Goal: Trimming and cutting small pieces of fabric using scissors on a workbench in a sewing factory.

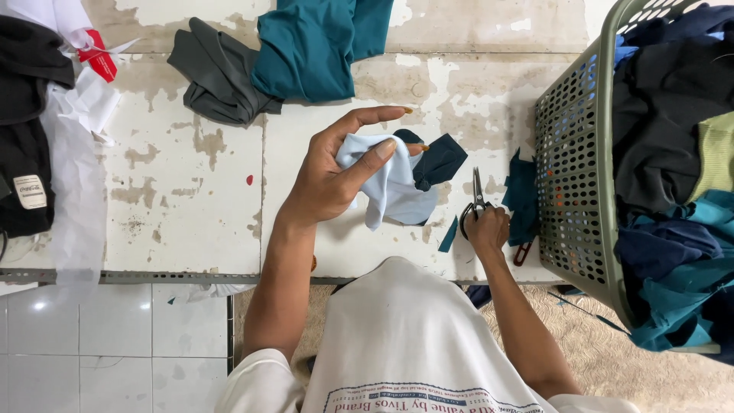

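Scissors sit in the right hand, which is closed around their handles just right of the frame's centre, blades pointing up over the worn white table. At the centre, the left hand pinches a light blue cloth between thumb and fingers, forefinger stretched out, with a dark teal piece behind it. Near the right edge stands a green laundry basket full of dark fabrics.
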